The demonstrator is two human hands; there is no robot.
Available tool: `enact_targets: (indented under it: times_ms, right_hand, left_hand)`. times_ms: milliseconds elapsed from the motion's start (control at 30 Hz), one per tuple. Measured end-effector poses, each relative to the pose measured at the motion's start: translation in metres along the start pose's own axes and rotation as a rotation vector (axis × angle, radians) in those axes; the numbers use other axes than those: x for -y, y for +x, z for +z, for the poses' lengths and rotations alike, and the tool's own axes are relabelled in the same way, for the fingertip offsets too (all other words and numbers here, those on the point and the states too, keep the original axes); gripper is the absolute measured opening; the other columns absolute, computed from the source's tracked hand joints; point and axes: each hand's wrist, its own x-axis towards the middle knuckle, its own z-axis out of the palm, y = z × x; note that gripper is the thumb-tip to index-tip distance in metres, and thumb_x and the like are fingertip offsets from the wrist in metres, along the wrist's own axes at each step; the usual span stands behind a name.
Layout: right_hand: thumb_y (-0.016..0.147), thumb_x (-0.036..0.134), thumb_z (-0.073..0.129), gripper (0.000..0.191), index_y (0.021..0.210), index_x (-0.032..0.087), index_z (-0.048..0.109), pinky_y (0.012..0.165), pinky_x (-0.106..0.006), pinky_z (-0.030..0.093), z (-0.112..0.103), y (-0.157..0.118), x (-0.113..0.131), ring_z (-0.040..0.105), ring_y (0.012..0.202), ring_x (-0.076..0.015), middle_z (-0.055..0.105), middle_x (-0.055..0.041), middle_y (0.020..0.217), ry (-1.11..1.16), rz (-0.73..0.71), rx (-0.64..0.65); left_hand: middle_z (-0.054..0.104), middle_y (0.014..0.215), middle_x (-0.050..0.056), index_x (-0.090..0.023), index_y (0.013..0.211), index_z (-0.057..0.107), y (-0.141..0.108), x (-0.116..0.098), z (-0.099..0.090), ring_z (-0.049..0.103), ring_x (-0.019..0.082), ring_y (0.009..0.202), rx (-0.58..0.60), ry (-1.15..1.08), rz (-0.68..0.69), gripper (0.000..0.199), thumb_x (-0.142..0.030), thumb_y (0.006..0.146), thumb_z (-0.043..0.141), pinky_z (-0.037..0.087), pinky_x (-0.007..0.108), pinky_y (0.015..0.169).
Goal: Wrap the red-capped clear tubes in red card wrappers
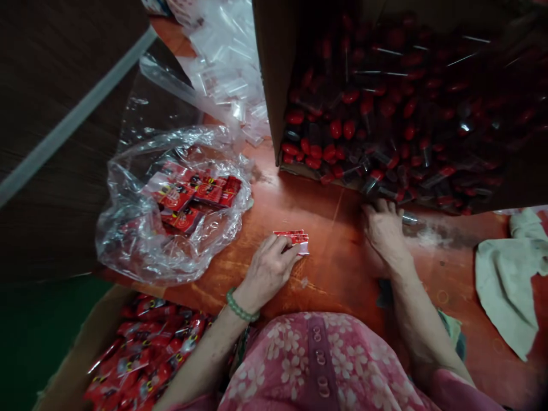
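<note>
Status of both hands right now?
Left hand: closed, holding small red packets.
Right hand: fingers curled beside red-capped tubes; cannot tell if it holds one.

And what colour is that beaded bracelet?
The beaded bracelet is green, best seen in the head view.

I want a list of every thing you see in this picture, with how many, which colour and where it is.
red-capped tubes: many, red and clear, in cardboard box, upper right
red sachets: several, red, in clear plastic bag, centre left
red sachets: many, red, in cardboard box, lower left
clear plastic sleeves: many, clear, heap at top
cloth: one, pale beige, right
table: one, orange-red, centre
small packets: small stack, red and white, under left hand
left hand: one, on the packets
green bead bracelet: one, green, left wrist
right hand: one, beside the upper-right box
pink floral garment: one, pink, bottom
</note>
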Motion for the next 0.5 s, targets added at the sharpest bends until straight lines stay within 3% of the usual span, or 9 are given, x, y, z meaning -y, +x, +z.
enact_targets:
  times_ms: [67, 233, 367, 500]
  right_hand:
    - [0.092, 0.008, 0.045, 0.034, 0.107, 0.013, 0.075, 0.083, -0.050, 0.052, 0.001, -0.003, 0.015, 0.059, 0.094, -0.0327, 0.068, -0.0196, 0.102, 0.060, -0.054, 0.012]
    - [0.091, 0.002, 0.041, 0.046, 0.127, 0.010, 0.068, 0.099, -0.042, 0.052, -0.001, -0.013, 0.037, 0.059, 0.103, -0.0280, 0.067, -0.0169, 0.115, 0.309, -0.197, 0.037]
    - [0.088, 0.005, 0.046, 0.044, 0.124, 0.016, 0.071, 0.090, -0.050, 0.053, -0.006, -0.009, 0.014, 0.058, 0.105, -0.0335, 0.067, -0.0172, 0.113, 0.179, -0.099, 0.026]
    - [0.090, 0.010, 0.048, 0.047, 0.131, 0.018, 0.068, 0.082, -0.056, 0.051, 0.000, 0.001, -0.022, 0.055, 0.110, -0.0388, 0.062, -0.0208, 0.135, 0.047, -0.041, 0.058]
  left_hand:
    - [0.066, 0.088, 0.006, -0.018, 0.110, 0.074, 0.000, 0.002, -0.001, 0.058, 0.018, 0.082, 0.023, -0.070, -0.003, 0.019, -0.025, 0.098, 0.060, 0.053, 0.029, 0.073]
    - [0.072, 0.094, 0.008, -0.014, 0.109, 0.072, 0.002, 0.003, -0.002, 0.062, 0.018, 0.086, 0.022, -0.057, 0.004, 0.020, -0.020, 0.100, 0.055, 0.054, 0.031, 0.079]
    - [0.072, 0.084, 0.008, -0.016, 0.092, 0.072, 0.001, 0.003, 0.001, 0.058, 0.020, 0.077, -0.087, 0.111, 0.048, 0.020, -0.013, 0.097, 0.052, 0.051, 0.033, 0.072]
    - [0.071, 0.079, 0.007, -0.018, 0.085, 0.072, 0.000, 0.006, 0.006, 0.058, 0.019, 0.075, -0.061, 0.110, 0.030, 0.023, -0.015, 0.097, 0.052, 0.051, 0.032, 0.071]
